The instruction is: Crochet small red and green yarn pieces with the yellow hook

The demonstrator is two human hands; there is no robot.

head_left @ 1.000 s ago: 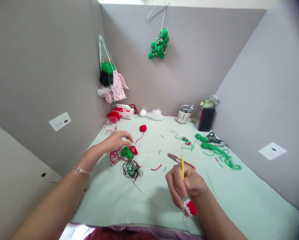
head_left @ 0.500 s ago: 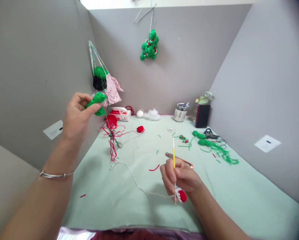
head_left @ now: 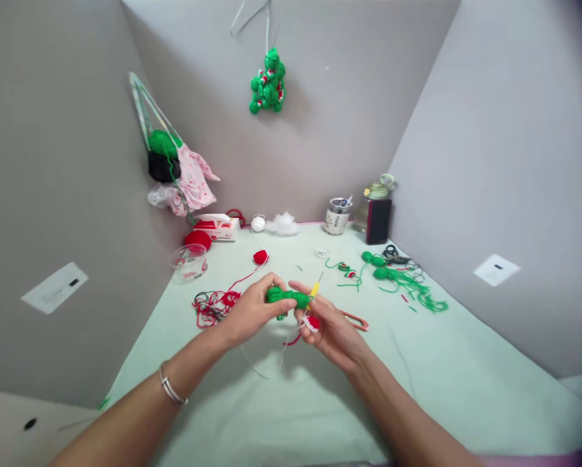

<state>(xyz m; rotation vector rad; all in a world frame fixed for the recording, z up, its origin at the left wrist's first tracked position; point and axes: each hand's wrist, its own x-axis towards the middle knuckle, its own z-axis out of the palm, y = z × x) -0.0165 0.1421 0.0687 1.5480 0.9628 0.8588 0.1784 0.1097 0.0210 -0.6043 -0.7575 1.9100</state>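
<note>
My left hand (head_left: 252,312) grips a small bundle of green yarn (head_left: 285,298) above the pale green table cover (head_left: 446,363). My right hand (head_left: 330,327) meets it from the right. It holds a yellow-handled crochet hook (head_left: 314,290) and a small red and white crocheted piece (head_left: 313,322). The fingertips of both hands touch around the green yarn. A white strand (head_left: 261,363) hangs down from the hands onto the cover.
A tangle of red and dark yarn (head_left: 211,305) lies left of my hands, scissors with red handles (head_left: 356,319) to the right. Green crocheted balls with loose yarn (head_left: 398,279), a clear cup (head_left: 188,262), a tissue box (head_left: 216,227), a tin (head_left: 337,217) and a bottle (head_left: 375,204) stand further back.
My left hand came down from the left wall with the green yarn and met my right hand at the middle. The right hand rose slightly. The view turned right.
</note>
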